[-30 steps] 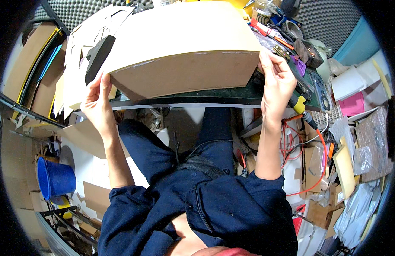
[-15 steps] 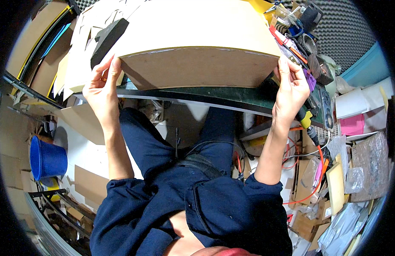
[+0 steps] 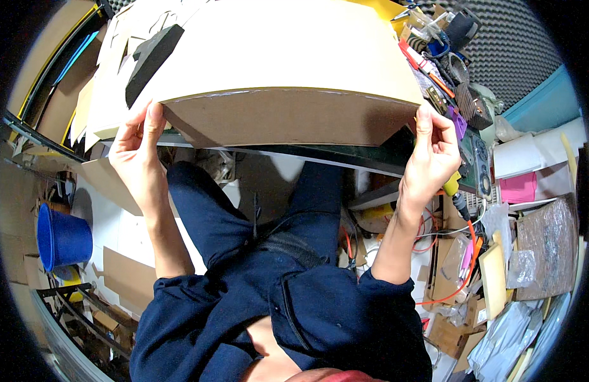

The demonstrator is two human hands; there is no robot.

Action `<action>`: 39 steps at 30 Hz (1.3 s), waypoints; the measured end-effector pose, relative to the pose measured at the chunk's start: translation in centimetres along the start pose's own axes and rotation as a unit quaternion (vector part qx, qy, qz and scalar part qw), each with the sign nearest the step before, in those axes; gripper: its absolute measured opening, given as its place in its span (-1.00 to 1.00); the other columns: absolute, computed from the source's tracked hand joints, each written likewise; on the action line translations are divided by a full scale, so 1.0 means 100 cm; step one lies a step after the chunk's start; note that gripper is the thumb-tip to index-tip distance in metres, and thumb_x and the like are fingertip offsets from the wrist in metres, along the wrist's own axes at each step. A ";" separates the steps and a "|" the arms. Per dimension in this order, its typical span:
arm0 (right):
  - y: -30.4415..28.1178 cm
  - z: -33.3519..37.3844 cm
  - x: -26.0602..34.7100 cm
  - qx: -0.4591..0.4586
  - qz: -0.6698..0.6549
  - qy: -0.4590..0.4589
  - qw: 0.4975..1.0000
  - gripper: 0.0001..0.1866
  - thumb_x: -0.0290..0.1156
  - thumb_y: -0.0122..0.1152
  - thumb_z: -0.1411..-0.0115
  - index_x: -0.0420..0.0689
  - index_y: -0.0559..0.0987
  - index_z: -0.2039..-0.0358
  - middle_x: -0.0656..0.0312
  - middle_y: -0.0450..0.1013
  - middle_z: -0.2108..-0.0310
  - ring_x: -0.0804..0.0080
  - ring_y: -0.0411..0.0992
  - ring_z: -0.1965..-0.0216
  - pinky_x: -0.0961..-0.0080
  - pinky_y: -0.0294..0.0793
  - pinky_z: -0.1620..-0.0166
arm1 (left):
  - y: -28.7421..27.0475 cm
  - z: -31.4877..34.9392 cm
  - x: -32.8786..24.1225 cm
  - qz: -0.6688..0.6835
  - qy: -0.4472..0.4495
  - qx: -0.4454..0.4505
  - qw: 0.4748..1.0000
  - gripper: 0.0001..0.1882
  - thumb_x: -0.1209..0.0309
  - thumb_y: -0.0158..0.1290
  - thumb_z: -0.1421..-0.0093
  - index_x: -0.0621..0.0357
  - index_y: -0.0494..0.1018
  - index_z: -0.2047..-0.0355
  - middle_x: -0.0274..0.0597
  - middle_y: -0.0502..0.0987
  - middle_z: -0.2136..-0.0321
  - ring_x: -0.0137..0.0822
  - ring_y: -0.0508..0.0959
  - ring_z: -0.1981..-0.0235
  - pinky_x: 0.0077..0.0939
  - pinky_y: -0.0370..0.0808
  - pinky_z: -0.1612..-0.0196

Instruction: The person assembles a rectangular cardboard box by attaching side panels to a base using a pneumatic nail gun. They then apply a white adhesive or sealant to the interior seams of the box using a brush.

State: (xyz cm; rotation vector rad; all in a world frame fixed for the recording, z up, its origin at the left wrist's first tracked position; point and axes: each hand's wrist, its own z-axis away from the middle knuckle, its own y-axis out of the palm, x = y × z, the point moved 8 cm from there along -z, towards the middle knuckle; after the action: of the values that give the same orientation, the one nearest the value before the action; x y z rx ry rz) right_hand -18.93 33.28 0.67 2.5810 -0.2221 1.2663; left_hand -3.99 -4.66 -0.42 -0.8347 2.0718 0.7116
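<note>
A large pale cream board (image 3: pixel 288 48) spans the far middle, its near edge bent down into a brown cardboard-like flap (image 3: pixel 294 118). My left hand (image 3: pixel 138 149) pinches the near left corner between thumb and fingers. At the near right corner, my right hand (image 3: pixel 429 149) holds the board in the same kind of pinch. The flap hangs at a slant over the front edge of a dark green workbench (image 3: pixel 371 155). Just beyond my left hand lies a black wedge-shaped block (image 3: pixel 154 60), which looks like foam. The board hides most of the bench top.
Tools and small items crowd the bench's right side, including an orange-handled tool (image 3: pixel 434 75). A yellow-and-black tool (image 3: pixel 455 188) with an orange cord hangs below. A blue bucket (image 3: pixel 65 235) stands on the floor at left. Wrapped packages (image 3: pixel 546 248) and cardboard scraps fill the right.
Both hands have drawn the board's near edge closer to me. The left hand has also moved left, and the flap sits lower in view. Both pinches still hold.
</note>
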 end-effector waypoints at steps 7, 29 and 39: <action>0.002 0.002 0.000 0.023 -0.025 0.026 0.999 -0.88 -0.51 0.27 -0.10 -0.29 0.53 0.40 0.23 0.50 0.40 0.65 0.40 0.36 0.73 0.40 0.22 | -0.006 -0.002 0.003 -0.022 0.038 -0.039 0.998 -0.81 0.45 0.16 -0.12 0.30 0.54 0.27 -0.17 0.58 0.37 -0.51 0.55 0.35 -0.68 0.50 0.22; 0.011 -0.005 0.009 0.098 -0.025 -0.007 0.995 -0.91 -0.51 0.24 -0.12 -0.27 0.57 0.39 0.36 0.48 0.46 0.74 0.35 0.43 0.75 0.38 0.34 | -0.012 -0.013 -0.004 -0.089 0.056 0.002 0.994 -0.81 0.44 0.09 -0.18 0.31 0.49 0.26 -0.10 0.54 0.31 -0.38 0.56 0.24 -0.45 0.54 0.10; -0.004 0.002 0.009 0.049 0.074 -0.055 0.995 -0.91 -0.52 0.17 -0.17 -0.30 0.52 0.37 0.25 0.48 0.39 0.64 0.38 0.37 0.70 0.41 0.21 | 0.000 0.003 -0.018 -0.087 0.053 -0.001 0.995 -0.85 0.43 0.13 -0.16 0.26 0.51 0.31 -0.27 0.57 0.46 -0.59 0.50 0.44 -0.76 0.42 0.36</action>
State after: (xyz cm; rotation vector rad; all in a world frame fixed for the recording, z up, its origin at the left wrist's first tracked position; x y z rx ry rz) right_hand -18.17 33.64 1.19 2.7669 -0.3879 1.2107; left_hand -2.94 -3.89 0.88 -1.0599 2.0600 0.5867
